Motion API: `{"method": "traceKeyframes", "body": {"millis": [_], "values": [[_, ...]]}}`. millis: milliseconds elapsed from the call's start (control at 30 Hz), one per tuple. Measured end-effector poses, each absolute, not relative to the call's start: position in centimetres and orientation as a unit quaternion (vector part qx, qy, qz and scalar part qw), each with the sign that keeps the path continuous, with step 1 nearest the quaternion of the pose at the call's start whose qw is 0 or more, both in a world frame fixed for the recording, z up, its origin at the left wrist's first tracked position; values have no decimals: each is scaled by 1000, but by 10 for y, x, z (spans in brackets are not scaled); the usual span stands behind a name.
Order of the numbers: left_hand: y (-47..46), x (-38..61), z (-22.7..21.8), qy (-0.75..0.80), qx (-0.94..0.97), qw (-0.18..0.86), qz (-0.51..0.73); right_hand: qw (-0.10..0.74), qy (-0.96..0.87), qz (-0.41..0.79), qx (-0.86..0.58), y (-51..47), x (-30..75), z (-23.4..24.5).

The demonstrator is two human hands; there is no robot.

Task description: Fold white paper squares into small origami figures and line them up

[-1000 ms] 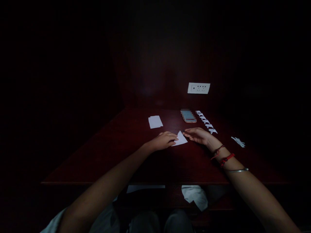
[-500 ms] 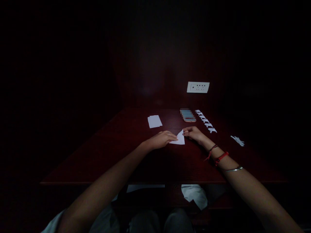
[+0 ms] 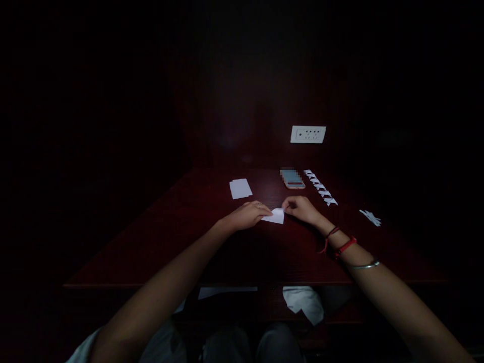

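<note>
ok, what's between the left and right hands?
Head view: a small white folded paper lies between left hand and right hand, fingers of both touching it.

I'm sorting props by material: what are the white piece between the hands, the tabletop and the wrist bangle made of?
White piece: likely paper, matte, thin, with sharp folded edges.
Tabletop: seemingly dark reddish wood, low sheen; too dim to confirm.
Bangle: probably metal, polished; a thin silvery glint.

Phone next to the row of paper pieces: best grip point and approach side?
I'd pinch the phone across its two long edges, mid-length, coming down from above on the near side. It lies flat on the table, screen up, length running away from the person, so only the edges offer purchase. The right hand, at the folded paper, is nearer.
</note>
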State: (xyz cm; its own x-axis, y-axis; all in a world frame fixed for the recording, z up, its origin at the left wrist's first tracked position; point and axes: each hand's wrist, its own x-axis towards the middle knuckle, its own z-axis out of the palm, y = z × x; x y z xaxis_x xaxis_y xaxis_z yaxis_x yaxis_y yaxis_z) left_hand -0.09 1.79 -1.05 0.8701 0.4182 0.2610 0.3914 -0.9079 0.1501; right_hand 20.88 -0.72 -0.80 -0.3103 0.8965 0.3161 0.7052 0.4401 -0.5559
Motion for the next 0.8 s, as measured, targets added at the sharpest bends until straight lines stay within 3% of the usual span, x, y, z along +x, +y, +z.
{"method": "traceKeyframes", "body": {"millis": [433, 800], "values": [[17, -2, -11, 223, 967, 13, 126, 217, -910, 71, -345, -18, 210, 1], [13, 0, -12, 236, 965, 2, 112, 205, -923, 46, -322, -16, 211, -3]]}}
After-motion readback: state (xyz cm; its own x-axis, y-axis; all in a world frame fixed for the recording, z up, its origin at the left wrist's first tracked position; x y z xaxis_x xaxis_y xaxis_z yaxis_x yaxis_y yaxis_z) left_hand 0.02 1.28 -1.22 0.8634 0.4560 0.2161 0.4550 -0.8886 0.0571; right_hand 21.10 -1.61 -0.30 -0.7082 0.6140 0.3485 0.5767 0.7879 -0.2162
